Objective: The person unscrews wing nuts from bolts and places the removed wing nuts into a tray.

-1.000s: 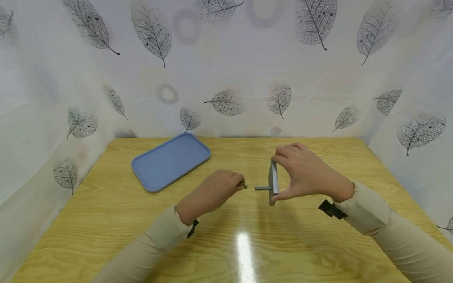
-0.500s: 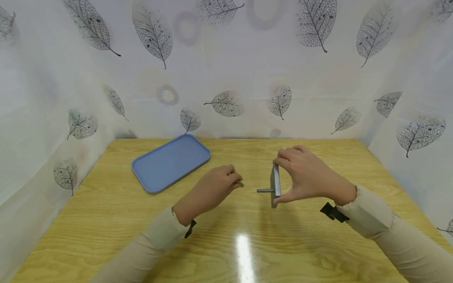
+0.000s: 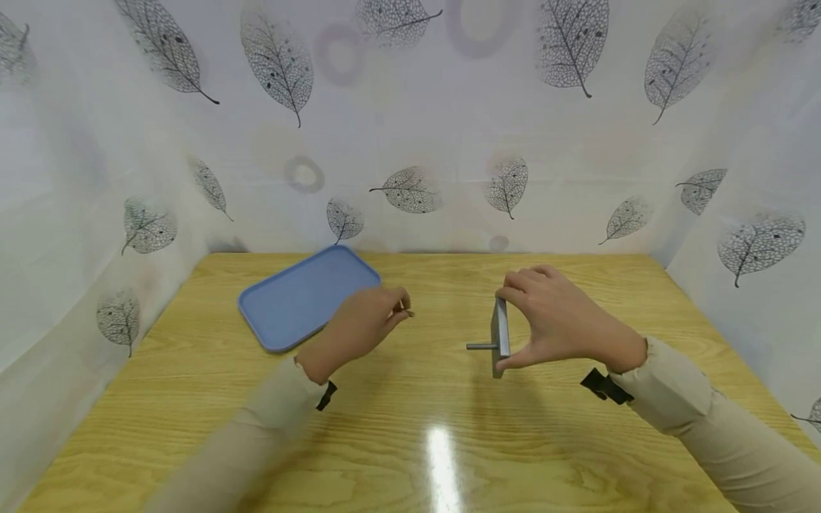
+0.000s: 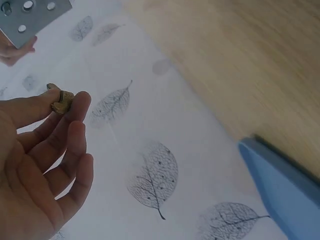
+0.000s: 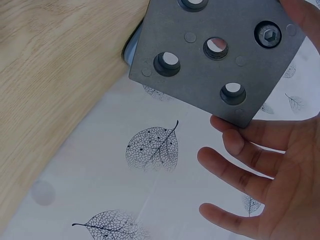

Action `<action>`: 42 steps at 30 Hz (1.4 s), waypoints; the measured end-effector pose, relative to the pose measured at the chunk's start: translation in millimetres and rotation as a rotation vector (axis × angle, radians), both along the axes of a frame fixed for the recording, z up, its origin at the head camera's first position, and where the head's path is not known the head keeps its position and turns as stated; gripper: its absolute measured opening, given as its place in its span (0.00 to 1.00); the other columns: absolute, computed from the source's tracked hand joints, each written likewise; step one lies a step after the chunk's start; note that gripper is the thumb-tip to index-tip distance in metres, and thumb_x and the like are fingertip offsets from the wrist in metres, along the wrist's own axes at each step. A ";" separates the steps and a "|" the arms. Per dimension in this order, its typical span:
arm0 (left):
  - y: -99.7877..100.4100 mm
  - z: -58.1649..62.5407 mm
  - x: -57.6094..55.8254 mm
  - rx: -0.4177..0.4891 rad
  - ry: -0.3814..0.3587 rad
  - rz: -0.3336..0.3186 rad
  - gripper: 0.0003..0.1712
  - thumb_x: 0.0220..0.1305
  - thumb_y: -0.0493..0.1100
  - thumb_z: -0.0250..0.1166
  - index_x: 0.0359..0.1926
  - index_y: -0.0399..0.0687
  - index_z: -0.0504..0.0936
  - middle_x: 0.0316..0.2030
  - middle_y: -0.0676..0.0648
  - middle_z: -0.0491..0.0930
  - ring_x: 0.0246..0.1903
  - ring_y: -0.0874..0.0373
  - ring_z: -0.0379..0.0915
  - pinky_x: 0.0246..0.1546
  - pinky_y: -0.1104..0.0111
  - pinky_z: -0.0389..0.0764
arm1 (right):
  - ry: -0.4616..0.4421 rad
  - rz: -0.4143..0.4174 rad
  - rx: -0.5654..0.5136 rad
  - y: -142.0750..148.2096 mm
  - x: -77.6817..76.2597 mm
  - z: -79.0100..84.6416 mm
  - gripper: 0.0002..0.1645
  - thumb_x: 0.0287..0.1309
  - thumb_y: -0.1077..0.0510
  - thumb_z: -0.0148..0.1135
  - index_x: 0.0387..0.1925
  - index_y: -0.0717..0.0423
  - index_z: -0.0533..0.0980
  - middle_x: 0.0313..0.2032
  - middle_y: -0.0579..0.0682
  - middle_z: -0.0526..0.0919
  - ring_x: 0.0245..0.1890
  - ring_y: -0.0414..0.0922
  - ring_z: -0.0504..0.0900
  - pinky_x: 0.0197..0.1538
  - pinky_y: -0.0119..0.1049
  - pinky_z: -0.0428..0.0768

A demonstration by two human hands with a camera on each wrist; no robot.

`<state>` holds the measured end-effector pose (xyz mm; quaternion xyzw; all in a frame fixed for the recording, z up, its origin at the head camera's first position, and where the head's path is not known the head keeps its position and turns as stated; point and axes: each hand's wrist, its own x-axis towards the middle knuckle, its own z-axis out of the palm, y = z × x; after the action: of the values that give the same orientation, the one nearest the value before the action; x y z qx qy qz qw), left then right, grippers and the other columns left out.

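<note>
Between thumb and forefinger my left hand point(image 3: 359, 324) pinches a small brass wing nut point(image 4: 63, 103), mostly hidden by the fingers in the head view. My right hand point(image 3: 554, 317) grips a grey metal plate point(image 5: 195, 85) by opposite edges, holding it upright above the table. Several round holes run through the plate. A hex-socket bolt point(image 5: 269, 35) sits in one of them, and its shank point(image 3: 479, 347) sticks out leftward toward the left hand. Wing nut and bolt are well apart.
A blue tray point(image 3: 282, 313) lies at the back left of the wooden table point(image 3: 385, 442), partly behind the left hand. A white leaf-printed curtain point(image 3: 436, 128) encloses the back and sides.
My left hand has moved left and slightly away from me with the wing nut, widening the gap to the bolt. The right hand and plate have barely shifted.
</note>
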<state>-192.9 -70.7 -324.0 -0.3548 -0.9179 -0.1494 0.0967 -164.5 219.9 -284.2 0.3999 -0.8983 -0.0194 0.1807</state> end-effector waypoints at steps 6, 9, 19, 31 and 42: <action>-23.8 0.3 -31.2 -0.021 -0.127 0.114 0.06 0.65 0.43 0.60 0.38 0.47 0.77 0.34 0.50 0.83 0.29 0.59 0.77 0.29 0.68 0.76 | 0.003 -0.001 -0.003 1.5 -0.7 -0.3 0.52 0.21 0.21 0.68 0.40 0.58 0.78 0.33 0.48 0.75 0.37 0.47 0.76 0.51 0.51 0.73; -37.3 -1.5 -49.8 -0.019 -0.198 0.159 0.05 0.66 0.44 0.59 0.38 0.48 0.77 0.34 0.49 0.82 0.32 0.57 0.77 0.33 0.65 0.77 | -0.003 -0.009 0.006 2.0 -0.8 0.0 0.52 0.23 0.21 0.68 0.41 0.58 0.79 0.33 0.49 0.75 0.37 0.47 0.76 0.51 0.51 0.73; -78.3 -10.7 -103.1 0.075 -0.494 0.238 0.12 0.69 0.41 0.53 0.46 0.36 0.76 0.38 0.37 0.82 0.36 0.43 0.77 0.26 0.68 0.69 | -0.022 -0.028 0.014 3.6 0.0 1.0 0.51 0.24 0.22 0.68 0.41 0.58 0.79 0.34 0.49 0.76 0.38 0.47 0.76 0.51 0.52 0.73; -115.4 -32.5 -134.4 0.065 -0.594 0.281 0.12 0.67 0.38 0.55 0.43 0.32 0.78 0.40 0.35 0.83 0.40 0.44 0.79 0.42 0.59 0.79 | -0.024 -0.027 0.013 5.7 -1.1 0.7 0.51 0.24 0.21 0.68 0.41 0.58 0.79 0.33 0.49 0.75 0.36 0.46 0.75 0.50 0.52 0.73; -140.4 -49.8 -141.0 -0.017 -0.507 0.320 0.12 0.63 0.40 0.59 0.39 0.33 0.80 0.40 0.34 0.79 0.33 0.51 0.69 0.34 0.66 0.69 | -0.027 -0.034 0.017 6.7 -1.2 0.5 0.52 0.24 0.21 0.67 0.42 0.58 0.79 0.34 0.49 0.75 0.37 0.46 0.75 0.50 0.52 0.73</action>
<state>-333.9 -211.1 -373.8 -0.1576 -0.9582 -0.2085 -0.1161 -165.7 226.6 -283.7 0.3863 -0.9072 -0.0247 0.1646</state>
